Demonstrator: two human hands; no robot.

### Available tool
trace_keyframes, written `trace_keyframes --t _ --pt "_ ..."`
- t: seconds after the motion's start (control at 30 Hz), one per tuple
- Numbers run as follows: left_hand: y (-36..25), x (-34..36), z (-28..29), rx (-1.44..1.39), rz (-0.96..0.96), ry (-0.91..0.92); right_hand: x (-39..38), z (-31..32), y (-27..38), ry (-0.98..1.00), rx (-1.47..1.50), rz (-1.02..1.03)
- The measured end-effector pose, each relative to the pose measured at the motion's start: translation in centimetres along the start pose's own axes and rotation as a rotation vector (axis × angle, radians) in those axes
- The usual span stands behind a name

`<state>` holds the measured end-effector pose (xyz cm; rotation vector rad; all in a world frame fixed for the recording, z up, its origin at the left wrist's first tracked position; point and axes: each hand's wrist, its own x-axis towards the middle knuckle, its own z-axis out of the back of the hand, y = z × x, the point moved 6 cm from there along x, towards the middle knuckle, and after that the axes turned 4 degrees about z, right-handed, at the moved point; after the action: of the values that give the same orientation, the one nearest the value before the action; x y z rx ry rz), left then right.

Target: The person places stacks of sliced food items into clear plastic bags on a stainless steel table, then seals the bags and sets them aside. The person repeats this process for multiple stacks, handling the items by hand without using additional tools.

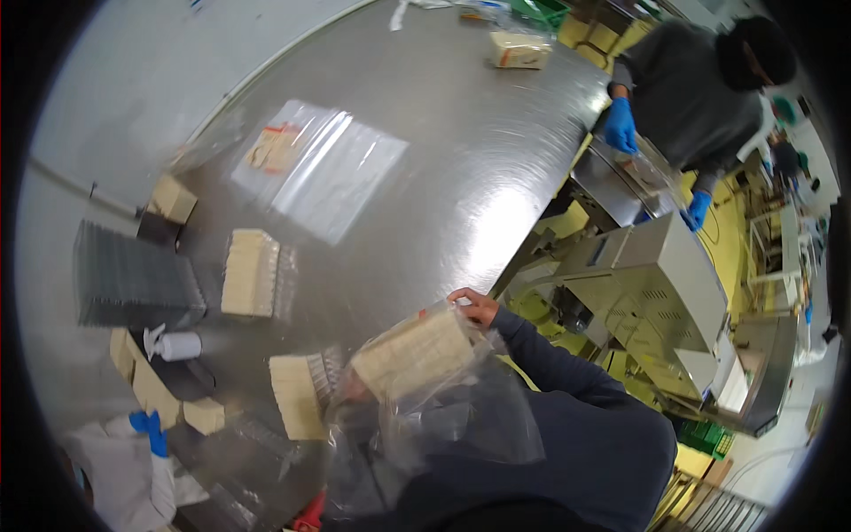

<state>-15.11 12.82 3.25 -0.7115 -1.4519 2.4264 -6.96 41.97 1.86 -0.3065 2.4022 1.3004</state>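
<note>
A clear plastic bag [461, 426] with a block of cream-coloured slices [417, 355] inside is held against the near edge of the steel table. My right hand [476, 306] grips the bag's far right corner, fingers bent over the film. My left hand [355, 387] shows only as a faint patch through the plastic at the block's left end, its fingers hidden. Just left of the bag, a stack of cream slices [297, 396] lies in a ridged clear tray [328, 368]. Farther off lies another such stack [250, 273].
Flat clear bags [328, 173] lie on the steel table [425, 160]. Stacked trays [137, 277] and a white spray bottle [177, 345] stand left. A blue-gloved co-worker [700, 97] handles a package at a machine [651, 284] right; another person's blue glove [152, 432] shows lower left.
</note>
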Motion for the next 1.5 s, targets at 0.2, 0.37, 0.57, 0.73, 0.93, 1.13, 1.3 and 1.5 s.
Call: trace_keyframes --t 0.2,0.37,0.57,0.73,0.93,1.13,1.3,1.5 --pt "1.5 6.3 -5.5 -0.483 0.242 -0.007 2.5 8.3 3.8 0.103 0.175 0.381" --pt "-8.1 16.9 -5.2 -0.011 -0.266 -0.174 7.0 21.5 10.3 -0.488 -0.355 0.332" --pt "-8.5 20.5 -0.9 0.898 -0.359 -0.351 5.8 15.2 4.1 -0.590 -0.775 0.334" --pt "-4.9 20.7 -2.0 1.017 -0.497 -0.360 4.8 6.6 0.7 -0.456 0.005 0.403" --pt "-6.5 20.8 -2.1 0.851 -0.215 -0.265 5.1 5.8 3.1 -0.393 -0.007 0.163" --pt "-5.4 21.7 -0.2 0.929 -0.575 -0.645 5.7 5.6 2.6 -0.371 -0.003 0.220" --pt "-6.7 21.7 -0.7 0.824 -0.490 -0.558 5.5 6.0 2.7 -0.346 -0.028 0.208" --pt "-9.5 20.3 -1.0 0.858 -0.441 -0.535 5.8 5.6 2.3 -0.321 -0.046 0.148"
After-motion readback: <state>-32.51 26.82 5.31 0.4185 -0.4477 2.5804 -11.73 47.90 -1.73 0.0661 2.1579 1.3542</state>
